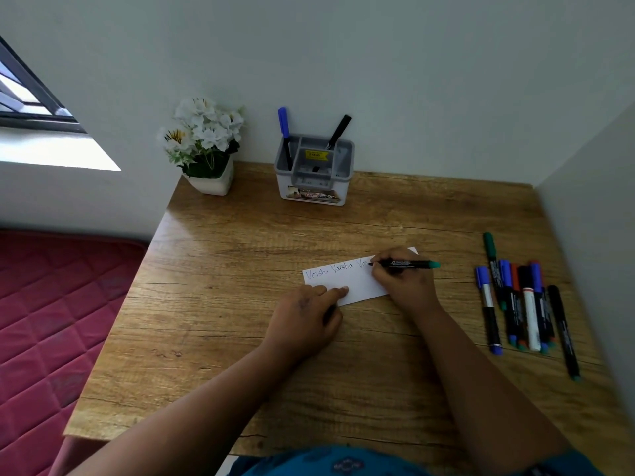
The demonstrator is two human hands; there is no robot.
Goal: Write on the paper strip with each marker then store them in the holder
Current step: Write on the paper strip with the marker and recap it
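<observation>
A white paper strip (357, 281) lies in the middle of the wooden desk (240, 304), with handwritten words along its top. My right hand (403, 280) grips a black marker with a green end (409, 264), its tip touching the strip's right part. My left hand (305, 321) presses two fingers on the strip's lower left edge and seems to hold a small dark object, perhaps the cap. The grey and white holder (314, 170) stands at the desk's back, with a blue-capped marker (284, 132) and a black marker (338, 132) upright in it.
Several capped markers (522, 304) in blue, green, red, white and black lie side by side at the desk's right. A white pot of artificial flowers (206, 149) stands at the back left corner. Walls close the back and right; a red mattress (51, 321) lies left.
</observation>
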